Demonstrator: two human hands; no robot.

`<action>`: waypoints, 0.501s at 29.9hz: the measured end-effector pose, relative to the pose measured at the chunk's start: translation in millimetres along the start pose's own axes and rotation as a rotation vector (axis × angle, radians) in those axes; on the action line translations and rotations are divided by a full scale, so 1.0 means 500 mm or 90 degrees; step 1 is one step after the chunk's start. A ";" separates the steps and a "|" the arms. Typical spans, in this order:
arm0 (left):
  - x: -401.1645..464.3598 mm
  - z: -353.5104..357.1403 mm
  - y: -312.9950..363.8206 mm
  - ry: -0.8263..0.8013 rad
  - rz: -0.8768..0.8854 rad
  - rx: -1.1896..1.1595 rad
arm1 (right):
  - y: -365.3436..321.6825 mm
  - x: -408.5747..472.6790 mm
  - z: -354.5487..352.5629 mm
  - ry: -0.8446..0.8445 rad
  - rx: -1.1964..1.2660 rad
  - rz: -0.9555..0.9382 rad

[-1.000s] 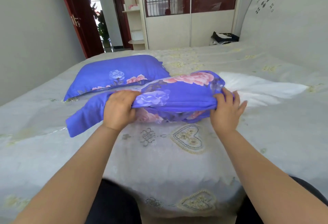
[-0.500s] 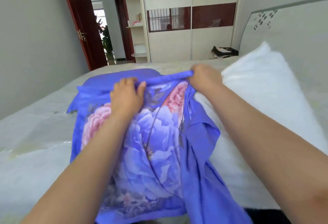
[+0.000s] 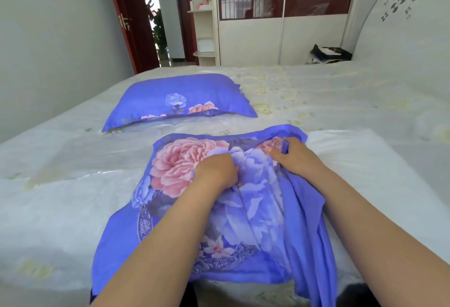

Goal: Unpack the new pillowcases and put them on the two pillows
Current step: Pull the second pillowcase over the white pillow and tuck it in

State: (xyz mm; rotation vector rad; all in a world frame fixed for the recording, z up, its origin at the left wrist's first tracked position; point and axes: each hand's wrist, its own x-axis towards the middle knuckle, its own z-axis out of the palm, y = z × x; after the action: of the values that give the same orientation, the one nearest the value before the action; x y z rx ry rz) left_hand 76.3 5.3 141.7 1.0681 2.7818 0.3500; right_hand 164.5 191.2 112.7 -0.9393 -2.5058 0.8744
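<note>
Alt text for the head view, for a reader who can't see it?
Both hands, left and right, grip a blue floral pillowcase partly drawn over a white pillow on a bed; a covered pillow lies behind.

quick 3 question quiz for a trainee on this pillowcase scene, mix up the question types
1. True or false: the far pillow already wears its blue floral pillowcase.
2. Multiple choice: what does the right hand grip? A) the bare white pillow B) blue fabric at the near pillowcase's far edge C) the headboard
3. Fill in: the uncovered white pillow shows on the ___ side of the near pillowcase.

Key
1. True.
2. B; the left hand bunches the same cloth near the pink flower.
3. Right.
</note>
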 end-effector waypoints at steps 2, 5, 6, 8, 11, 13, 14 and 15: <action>0.014 0.000 0.000 0.037 0.039 -0.049 | 0.017 -0.012 0.004 0.004 0.056 0.005; 0.016 0.006 0.041 0.016 0.122 -0.423 | 0.030 -0.023 0.010 -0.009 0.154 -0.017; 0.009 0.013 0.066 -0.022 0.153 -0.546 | 0.027 -0.027 0.012 -0.028 0.182 -0.013; 0.007 0.043 0.111 -0.120 0.182 -0.647 | 0.028 -0.030 0.015 -0.047 0.233 0.002; 0.028 0.075 0.131 -0.151 0.157 -0.633 | 0.049 -0.025 0.010 -0.022 0.307 -0.055; 0.049 0.078 0.124 -0.076 0.170 -0.502 | 0.054 -0.030 0.004 0.038 0.320 -0.056; 0.053 0.079 0.121 -0.027 0.177 -0.399 | 0.057 -0.033 0.006 0.059 0.326 -0.043; 0.051 0.081 0.117 0.018 0.173 -0.302 | 0.056 -0.037 0.012 0.075 0.335 -0.048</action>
State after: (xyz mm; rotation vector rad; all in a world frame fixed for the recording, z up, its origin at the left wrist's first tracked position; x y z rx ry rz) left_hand 103.9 71.3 117.2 1.3074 2.3821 1.0024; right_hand 188.6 192.8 88.3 -0.6883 -2.0365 1.3196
